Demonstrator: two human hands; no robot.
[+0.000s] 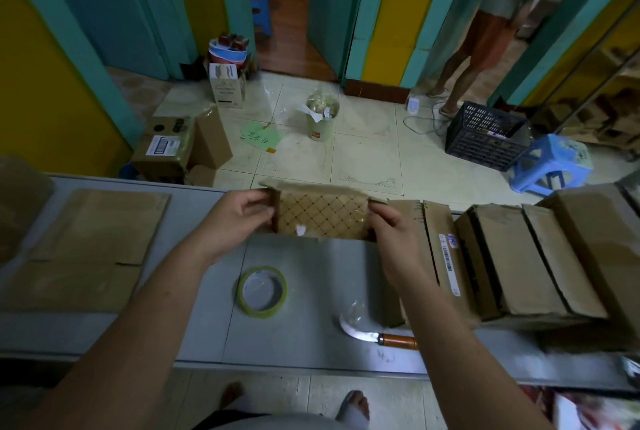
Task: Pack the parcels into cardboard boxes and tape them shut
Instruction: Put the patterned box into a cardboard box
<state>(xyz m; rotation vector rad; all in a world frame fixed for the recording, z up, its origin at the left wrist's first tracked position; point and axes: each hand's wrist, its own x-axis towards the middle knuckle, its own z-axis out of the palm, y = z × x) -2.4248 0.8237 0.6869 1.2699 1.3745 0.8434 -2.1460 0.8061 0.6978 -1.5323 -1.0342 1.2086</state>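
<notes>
Pinching the left flap of the box (311, 184) with the left hand (239, 221), fingers curled. Gripping the right flap with the right hand (398, 242). Holding the parcel (322, 214) snug inside. Sitting right at the far table (311, 273) edge, so maybe sliding off if pushed. Maybe bumping the knife (377, 337) by the right arm.

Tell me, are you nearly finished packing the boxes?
Not yet. The boxes at right look closed. The left hand and right hand grip the flaps of the open box, patterned parcel inside. Taping remains: the tape roll lies untouched, flat cardboard waits.
</notes>
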